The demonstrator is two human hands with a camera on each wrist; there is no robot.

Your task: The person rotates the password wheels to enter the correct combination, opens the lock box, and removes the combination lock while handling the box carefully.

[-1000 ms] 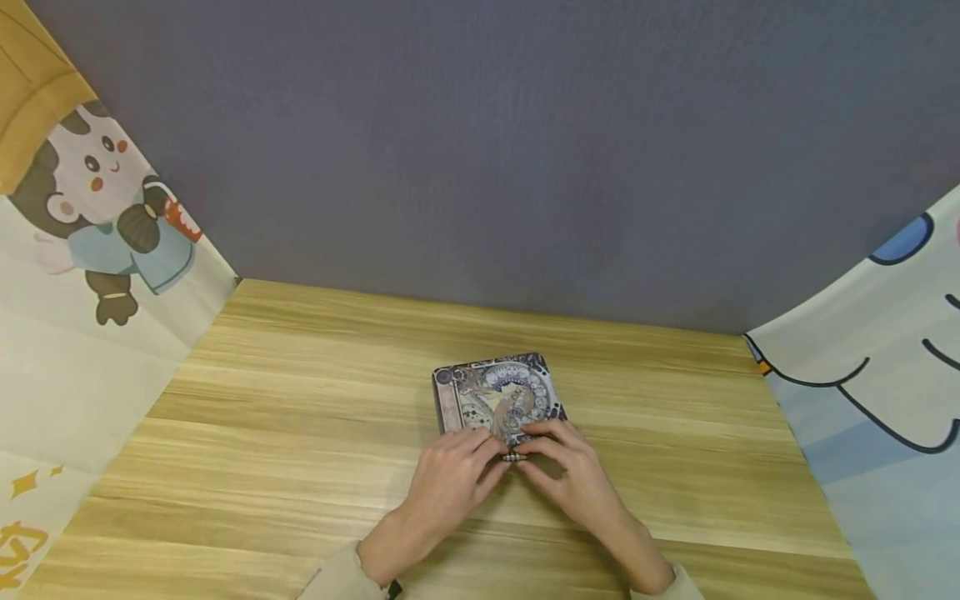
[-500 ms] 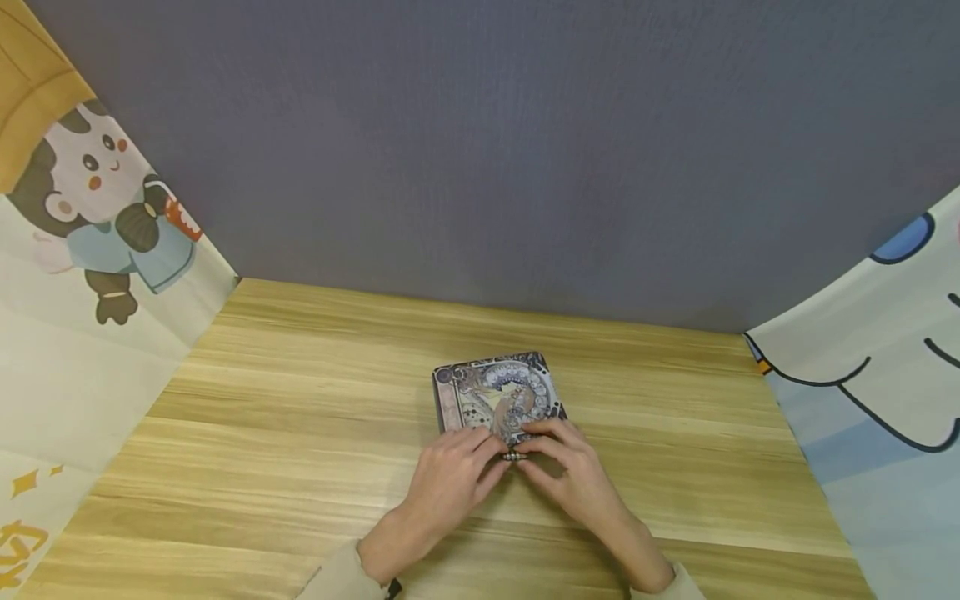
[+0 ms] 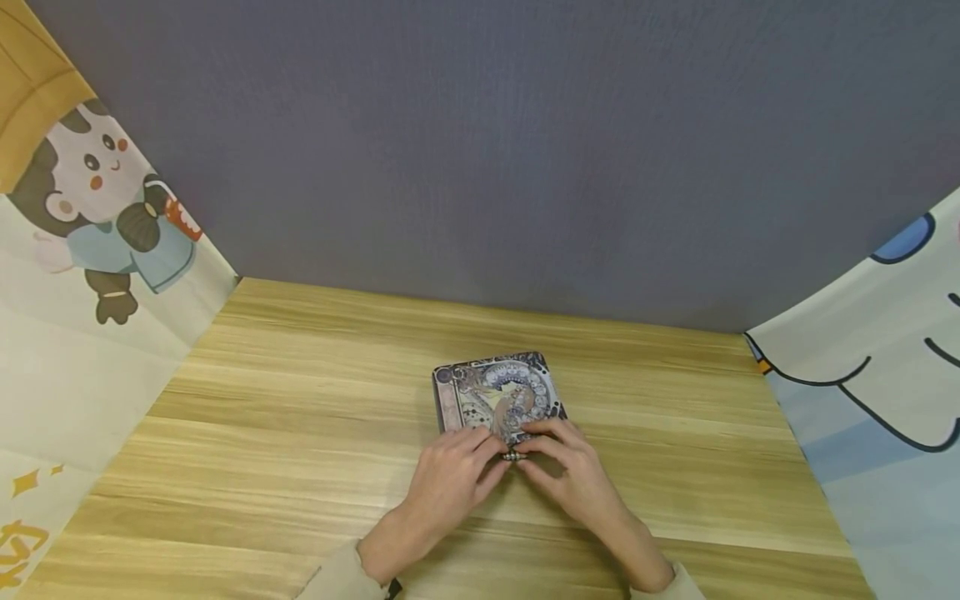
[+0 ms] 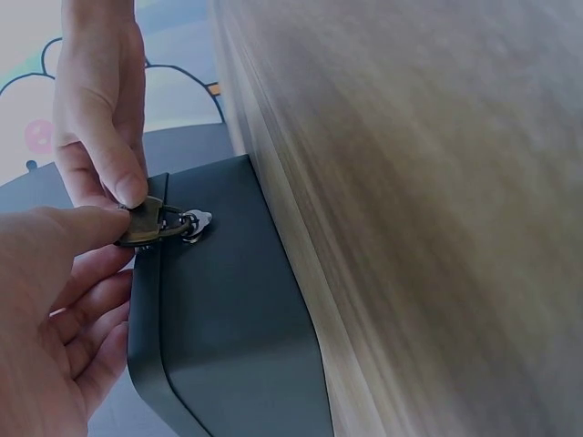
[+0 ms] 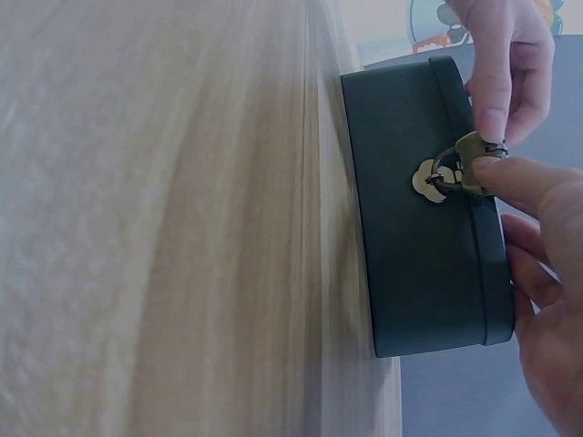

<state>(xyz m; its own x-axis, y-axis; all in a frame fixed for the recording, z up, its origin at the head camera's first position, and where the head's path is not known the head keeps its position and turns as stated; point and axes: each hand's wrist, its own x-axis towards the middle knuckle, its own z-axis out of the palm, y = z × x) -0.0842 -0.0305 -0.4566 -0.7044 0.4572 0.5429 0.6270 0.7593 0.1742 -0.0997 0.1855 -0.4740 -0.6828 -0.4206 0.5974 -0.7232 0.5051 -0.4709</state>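
Observation:
A dark box point(image 4: 237, 300) with an ornate printed lid point(image 3: 498, 392) stands on the table. On its front, a brass padlock point(image 5: 474, 164) hangs with its shackle through a ring on a flower-shaped metal plate point(image 5: 425, 182). My left hand point(image 3: 453, 471) pinches one side of the padlock, thumb and index finger at its body. From the other side my right hand point(image 3: 566, 467) pinches the same padlock with thumb and index finger. Its remaining fingers touch or lie near the lid's edge. In the head view only the padlock's lower edge shows; whether the shackle is latched I cannot tell.
The wood-grained table point(image 3: 300, 400) extends around the box on all sides. A grey panel point(image 3: 480, 150) closes off the back, and printed cartoon sheets hang at the left point(image 3: 82, 358) and right point(image 3: 877, 400).

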